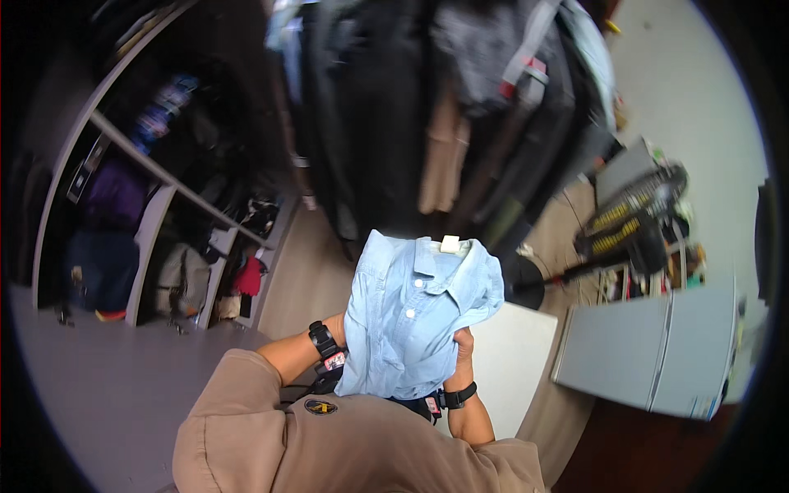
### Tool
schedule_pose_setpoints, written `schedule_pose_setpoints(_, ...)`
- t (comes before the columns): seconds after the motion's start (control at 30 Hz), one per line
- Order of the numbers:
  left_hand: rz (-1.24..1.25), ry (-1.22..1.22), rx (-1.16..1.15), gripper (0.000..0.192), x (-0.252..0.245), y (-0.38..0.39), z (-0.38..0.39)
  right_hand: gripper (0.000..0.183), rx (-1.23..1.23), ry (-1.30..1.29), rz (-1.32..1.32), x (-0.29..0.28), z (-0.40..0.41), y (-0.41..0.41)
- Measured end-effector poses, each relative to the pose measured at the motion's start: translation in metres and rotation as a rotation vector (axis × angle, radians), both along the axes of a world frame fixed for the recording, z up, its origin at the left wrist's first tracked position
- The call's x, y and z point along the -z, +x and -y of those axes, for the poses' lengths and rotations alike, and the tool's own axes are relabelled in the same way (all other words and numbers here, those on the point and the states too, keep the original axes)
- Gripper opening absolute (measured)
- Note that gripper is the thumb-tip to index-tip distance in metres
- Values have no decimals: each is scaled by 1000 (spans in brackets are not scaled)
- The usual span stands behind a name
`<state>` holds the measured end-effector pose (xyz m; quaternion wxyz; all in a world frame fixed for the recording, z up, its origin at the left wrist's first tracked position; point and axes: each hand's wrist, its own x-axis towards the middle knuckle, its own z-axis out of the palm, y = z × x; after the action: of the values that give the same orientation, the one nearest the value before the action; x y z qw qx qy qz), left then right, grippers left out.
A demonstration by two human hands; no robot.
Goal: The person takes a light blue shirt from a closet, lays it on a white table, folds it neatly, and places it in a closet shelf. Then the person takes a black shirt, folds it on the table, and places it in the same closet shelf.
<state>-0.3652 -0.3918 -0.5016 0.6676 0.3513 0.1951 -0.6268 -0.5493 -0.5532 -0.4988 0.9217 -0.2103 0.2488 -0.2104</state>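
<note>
A folded light blue button-up shirt is held up in front of my chest, its collar away from me and white buttons facing up. My right hand grips its right edge, the thumb on top and the other fingers hidden beneath. At the opposite edge, my left hand is mostly covered by the cloth, with only the part near the wrist showing. It supports the shirt from that side. A pale tag stands up inside the collar.
Dark hanging clothes fill the space ahead. A white tabletop lies below at the right, near a black fan and a pale two-door refrigerator. Shelving with bags stands on the left.
</note>
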Motion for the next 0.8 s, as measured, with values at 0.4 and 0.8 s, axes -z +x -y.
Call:
schedule_pose_setpoints(0.4,63,89,-523,59,-25,90,-153,64,-502,-167,42,-55,-71,220)
schedule_pose_setpoints(0.8,954,147,-791,87,-189,96,-180,66,-1032,-12,378,-94,-117,405)
